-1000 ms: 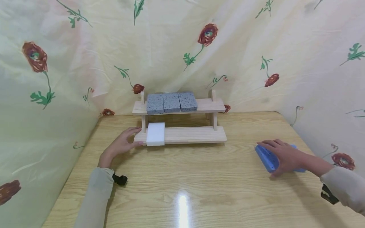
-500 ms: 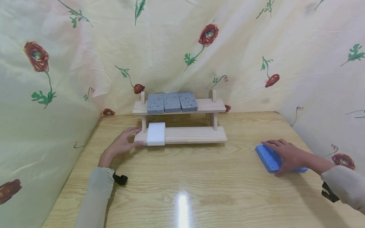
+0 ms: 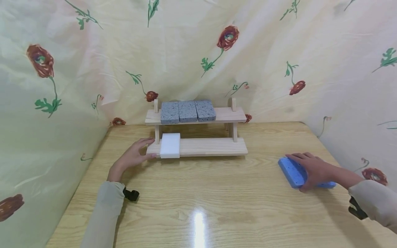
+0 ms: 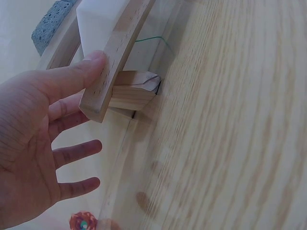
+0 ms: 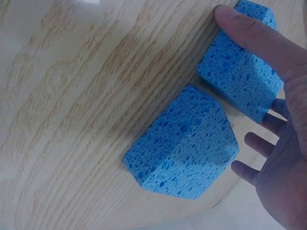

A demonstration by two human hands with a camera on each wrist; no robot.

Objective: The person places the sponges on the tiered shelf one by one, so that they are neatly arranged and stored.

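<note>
The left hand (image 3: 133, 155) (image 4: 29, 120) grips the left end of the lower board (image 3: 214, 146) of a two-tier wooden shelf, thumb on the front edge and fingers behind. Just right of its thumb, a white block (image 3: 170, 145) (image 4: 98, 24) lies on that board. Over at the right, the right hand (image 3: 317, 170) (image 5: 293, 139) holds a blue sponge (image 3: 293, 174) (image 5: 249, 64) between thumb and fingers, low at the table. A second blue sponge (image 3: 327, 185) (image 5: 184, 143) lies beside it, partly hidden under the hand and wrist in the head view.
Three grey speckled sponges (image 3: 187, 111) lie side by side on the upper board (image 3: 229, 114). The shelf stands at the back of the wood-grain table (image 3: 235, 203), near a flowered cloth (image 3: 186, 51) that hangs behind and at both sides.
The right hand has shifted slightly to the right over the blue sponges, baring more of the one it holds. The left hand stays at the shelf end.
</note>
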